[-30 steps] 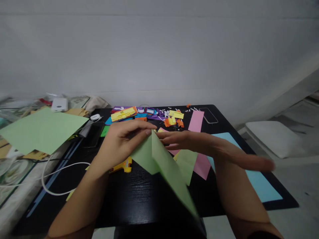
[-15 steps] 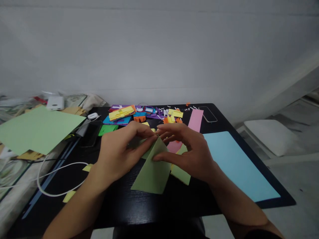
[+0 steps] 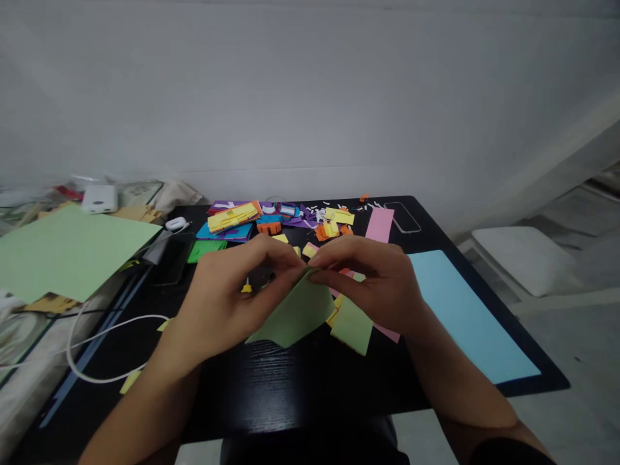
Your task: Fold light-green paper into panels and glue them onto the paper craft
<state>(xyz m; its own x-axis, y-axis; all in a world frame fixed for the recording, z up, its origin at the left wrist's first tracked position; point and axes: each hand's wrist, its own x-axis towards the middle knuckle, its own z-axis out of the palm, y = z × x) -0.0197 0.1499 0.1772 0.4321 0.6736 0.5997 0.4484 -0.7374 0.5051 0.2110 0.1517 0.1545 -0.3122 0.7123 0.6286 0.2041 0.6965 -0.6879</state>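
Over the middle of the black table, a piece of green paper [image 3: 295, 314] hangs from my fingertips, its top edge pinched and its lower part spread out. My left hand [image 3: 237, 294] pinches it between thumb and forefinger from the left. My right hand [image 3: 375, 274] grips the same top edge, thumb and fingers pressed together, close beside the left fingertips. Below the right hand lies a smaller green paper piece [image 3: 352, 325] on the table, with yellow and pink paper partly under it.
Colourful folded papers [image 3: 235, 217] and scraps lie at the back of the table [image 3: 271, 394]. A pink strip [image 3: 380, 225] and light blue sheet [image 3: 472, 316] are on the right. At left are a large green sheet [image 3: 72, 252], white cable [image 3: 72, 349] and earbud case [image 3: 175, 223].
My right thumb has moved up from the face of the green paper to its top edge. The paper's lower part has swung up and left.
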